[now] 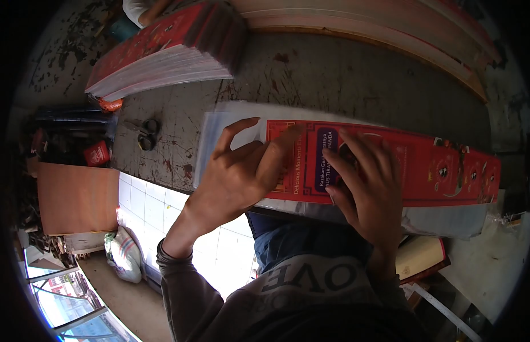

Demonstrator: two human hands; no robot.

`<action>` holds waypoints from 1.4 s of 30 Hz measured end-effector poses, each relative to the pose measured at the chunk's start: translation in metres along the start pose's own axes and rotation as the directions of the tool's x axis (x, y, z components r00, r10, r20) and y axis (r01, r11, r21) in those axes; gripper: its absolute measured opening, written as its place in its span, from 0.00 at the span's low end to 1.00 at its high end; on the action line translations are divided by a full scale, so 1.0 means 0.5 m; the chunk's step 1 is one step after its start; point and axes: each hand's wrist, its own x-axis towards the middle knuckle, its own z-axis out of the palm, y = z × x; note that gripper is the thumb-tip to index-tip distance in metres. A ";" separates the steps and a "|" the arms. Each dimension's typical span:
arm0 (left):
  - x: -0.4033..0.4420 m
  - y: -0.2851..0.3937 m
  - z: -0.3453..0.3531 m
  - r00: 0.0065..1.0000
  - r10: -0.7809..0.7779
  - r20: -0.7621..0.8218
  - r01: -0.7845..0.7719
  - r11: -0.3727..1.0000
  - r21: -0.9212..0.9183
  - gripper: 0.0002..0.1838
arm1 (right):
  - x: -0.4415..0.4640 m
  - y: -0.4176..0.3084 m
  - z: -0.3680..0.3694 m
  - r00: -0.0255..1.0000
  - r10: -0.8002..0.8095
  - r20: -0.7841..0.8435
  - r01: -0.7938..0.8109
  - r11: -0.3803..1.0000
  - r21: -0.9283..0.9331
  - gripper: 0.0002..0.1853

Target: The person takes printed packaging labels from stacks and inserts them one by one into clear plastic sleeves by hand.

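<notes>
A long red printed sheet (419, 171) with gold and white lettering and food pictures lies across a stack of clear plastic sleeves (447, 221) at the table's near edge. My left hand (242, 171) is at the sheet's left end, fingers apart and partly bent; one finger reaches onto the red print while another is raised above the plastic. Spread over the sheet's dark blue panel and the print beside it is my right hand (365, 185), fingers stretched out and resting on the surface. Neither hand visibly grips anything.
Scissors (144, 134) lie on the scratched dark table (265, 74). A tall pile of red printed sheets (168, 57) stands at the back left, with a person's arm (154, 11) behind it. Long stacked sheets (379, 40) line the far side. A white sack (125, 256) sits at lower left.
</notes>
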 end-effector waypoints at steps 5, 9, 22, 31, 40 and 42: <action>-0.002 -0.008 0.005 1.000 -0.013 -0.019 0.011 0.995 -0.094 0.29 | 0.000 0.001 0.002 1.000 0.005 -0.015 -0.005 1.000 0.017 0.26; -0.006 -0.012 0.010 0.998 -0.051 -0.035 0.044 0.982 -0.186 0.29 | -0.002 0.001 0.002 1.000 0.011 -0.006 -0.011 1.000 0.012 0.26; -0.012 -0.022 0.008 0.995 -0.103 0.005 0.099 0.943 -0.317 0.31 | -0.002 0.001 0.003 1.000 0.014 -0.003 -0.014 1.000 0.010 0.27; -0.025 -0.026 0.011 0.990 -0.142 0.001 0.131 0.907 -0.400 0.32 | -0.002 -0.002 0.001 1.000 0.024 0.007 -0.024 1.000 0.007 0.27; -0.037 -0.010 0.019 0.985 -0.169 -0.023 0.143 0.893 -0.428 0.29 | -0.003 0.000 0.002 1.000 0.007 -0.003 -0.007 1.000 0.005 0.28; -0.042 -0.008 0.027 0.989 -0.136 -0.053 0.104 0.911 -0.398 0.28 | -0.002 -0.002 -0.003 1.000 0.009 0.017 -0.009 1.000 -0.001 0.27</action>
